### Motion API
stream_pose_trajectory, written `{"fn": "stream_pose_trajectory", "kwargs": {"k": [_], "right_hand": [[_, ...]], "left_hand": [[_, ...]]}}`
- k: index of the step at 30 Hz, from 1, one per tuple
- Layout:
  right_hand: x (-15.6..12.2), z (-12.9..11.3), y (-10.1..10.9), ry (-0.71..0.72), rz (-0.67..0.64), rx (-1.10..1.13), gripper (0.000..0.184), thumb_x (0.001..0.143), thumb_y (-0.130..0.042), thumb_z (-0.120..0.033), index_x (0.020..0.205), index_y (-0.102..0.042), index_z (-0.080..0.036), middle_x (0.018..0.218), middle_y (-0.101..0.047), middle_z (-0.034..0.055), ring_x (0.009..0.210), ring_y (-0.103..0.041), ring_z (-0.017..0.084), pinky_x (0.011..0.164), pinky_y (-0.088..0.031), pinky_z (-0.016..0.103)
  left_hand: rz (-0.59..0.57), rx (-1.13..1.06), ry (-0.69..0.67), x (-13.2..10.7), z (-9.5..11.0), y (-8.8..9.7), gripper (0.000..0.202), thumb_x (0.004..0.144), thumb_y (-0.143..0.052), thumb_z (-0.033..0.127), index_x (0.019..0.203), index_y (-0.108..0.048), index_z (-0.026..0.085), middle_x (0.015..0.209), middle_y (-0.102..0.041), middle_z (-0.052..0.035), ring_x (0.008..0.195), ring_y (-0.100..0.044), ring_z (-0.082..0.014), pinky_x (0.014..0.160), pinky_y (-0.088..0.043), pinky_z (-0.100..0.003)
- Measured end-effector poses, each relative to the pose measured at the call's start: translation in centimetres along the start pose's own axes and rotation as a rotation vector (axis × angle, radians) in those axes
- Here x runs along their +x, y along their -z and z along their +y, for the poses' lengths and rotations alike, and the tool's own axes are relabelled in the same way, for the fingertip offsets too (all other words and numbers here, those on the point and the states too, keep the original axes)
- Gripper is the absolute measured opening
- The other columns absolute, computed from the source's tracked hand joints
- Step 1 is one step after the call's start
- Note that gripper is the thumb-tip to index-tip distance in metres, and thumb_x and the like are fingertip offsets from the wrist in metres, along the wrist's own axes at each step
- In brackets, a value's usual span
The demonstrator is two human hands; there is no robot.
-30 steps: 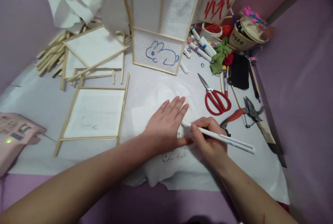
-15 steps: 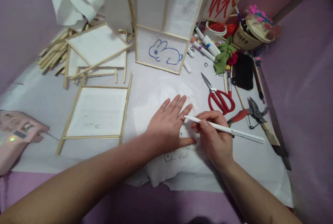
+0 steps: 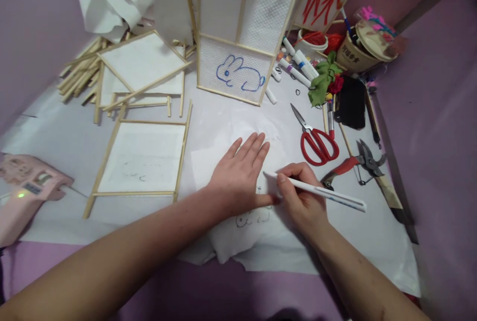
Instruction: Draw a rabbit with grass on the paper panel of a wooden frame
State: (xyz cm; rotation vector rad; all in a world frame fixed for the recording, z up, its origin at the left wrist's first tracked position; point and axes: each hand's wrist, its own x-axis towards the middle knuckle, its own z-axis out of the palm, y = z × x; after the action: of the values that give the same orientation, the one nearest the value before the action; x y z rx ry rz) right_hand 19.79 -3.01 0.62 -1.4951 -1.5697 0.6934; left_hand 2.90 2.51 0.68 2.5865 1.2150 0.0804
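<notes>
My left hand (image 3: 238, 179) lies flat on a sheet of white paper (image 3: 203, 162), its fingers stretched out and the thumb pointing right. A white pen (image 3: 324, 191) is gripped in my right hand (image 3: 303, 201), its tip close to the paper beside the left index finger. Whether the tip touches the paper I cannot tell. Below my left thumb shows a dark-lined rabbit drawing (image 3: 253, 217), partly hidden by the hand. Red-handled scissors (image 3: 318, 144) lie beyond the right hand, and red-handled pruning shears (image 3: 350, 164) lie to its right.
A wooden frame with a blue rabbit (image 3: 240, 72) stands behind. On the left are a frame with faint marks (image 3: 145, 157), a pile of sticks (image 3: 84, 70) and a pink device (image 3: 33, 187) with a green light. Markers (image 3: 298, 70), a rose (image 3: 335, 84) and a tub (image 3: 352, 55) crowd the right back.
My right hand has moved slightly left and down with the pen, whose tip is now lower, by the paper. The left fingers have drawn closer together. The whole view has shifted a little.
</notes>
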Motion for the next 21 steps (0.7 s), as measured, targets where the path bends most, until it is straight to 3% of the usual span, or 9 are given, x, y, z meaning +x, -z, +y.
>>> {"fn": "stream_pose_trajectory", "kwargs": {"k": [8, 14, 21], "right_hand": [[-0.16, 0.29, -0.21, 0.016, 0.017, 0.038, 0.009, 0.095, -0.058, -0.024, 0.086, -0.058, -0.023, 0.072, -0.062, -0.0031, 0.063, -0.058, 0.012, 0.060, -0.045, 0.026], [-0.39, 0.37, -0.35, 0.016, 0.097, 0.015, 0.014, 0.095, -0.060, -0.025, 0.081, -0.056, -0.023, 0.068, -0.059, -0.0039, 0.060, -0.055, 0.012, 0.057, -0.043, 0.026], [-0.22, 0.42, -0.41, 0.025, 0.082, -0.039, 0.014, 0.095, -0.059, -0.026, 0.081, -0.056, -0.023, 0.065, -0.059, -0.0040, 0.059, -0.057, 0.012, 0.056, -0.044, 0.026]], "left_hand": [[-0.039, -0.003, 0.018, 0.03, 0.01, 0.25, 0.116, 0.080, -0.059, 0.080, 0.159, -0.022, 0.003, 0.169, -0.008, -0.0162, 0.158, -0.007, -0.0291, 0.129, -0.007, -0.049], [-0.021, 0.004, 0.009, 0.00, 0.05, 0.24, 0.117, 0.080, -0.060, 0.080, 0.158, -0.023, 0.002, 0.168, -0.010, -0.0173, 0.158, -0.008, -0.0300, 0.128, -0.008, -0.049], [0.000, 0.002, 0.004, -0.06, 0.02, 0.06, 0.117, 0.079, -0.059, 0.082, 0.158, -0.024, 0.003, 0.168, -0.012, -0.0172, 0.158, -0.010, -0.0300, 0.128, -0.008, -0.049]]}}
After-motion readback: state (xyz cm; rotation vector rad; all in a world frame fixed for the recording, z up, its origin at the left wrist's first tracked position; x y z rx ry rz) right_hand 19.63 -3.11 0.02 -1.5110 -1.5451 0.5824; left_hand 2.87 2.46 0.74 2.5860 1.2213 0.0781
